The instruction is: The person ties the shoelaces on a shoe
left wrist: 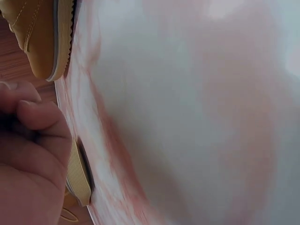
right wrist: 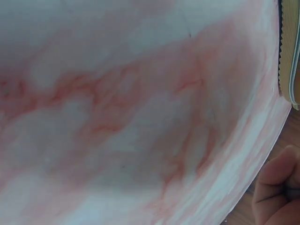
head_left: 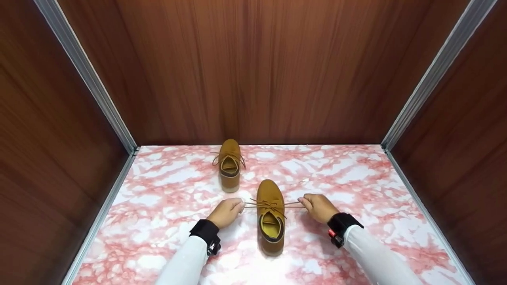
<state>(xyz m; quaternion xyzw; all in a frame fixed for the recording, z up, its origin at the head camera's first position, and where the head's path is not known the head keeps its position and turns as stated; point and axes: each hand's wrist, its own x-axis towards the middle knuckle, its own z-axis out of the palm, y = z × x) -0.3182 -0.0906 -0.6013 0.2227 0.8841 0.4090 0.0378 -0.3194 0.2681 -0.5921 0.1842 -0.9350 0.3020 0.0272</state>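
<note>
A tan lace-up shoe (head_left: 271, 191) stands on the table in the head view, its toe pointing away. To its left, my left hand (head_left: 226, 212) pinches shoelace (head_left: 251, 205) drawn out sideways from the shoe. On the other side my right hand (head_left: 319, 207) pinches lace too, stretched out to the right. Both strands look taut, and a few loose lace ends lie over the shoe's front. In the left wrist view the curled fingers of the left hand (left wrist: 35, 140) show beside the shoe's sole. The right wrist view catches the curled right hand (right wrist: 279, 187) at its edge.
A second tan shoe (head_left: 229, 180), with its lace looped in a bow, stands farther back and to the left. The tabletop (head_left: 158, 221) has a pink and white marbled pattern. Brown wood-grain panels (head_left: 253, 71) with metal corner strips enclose the back and sides.
</note>
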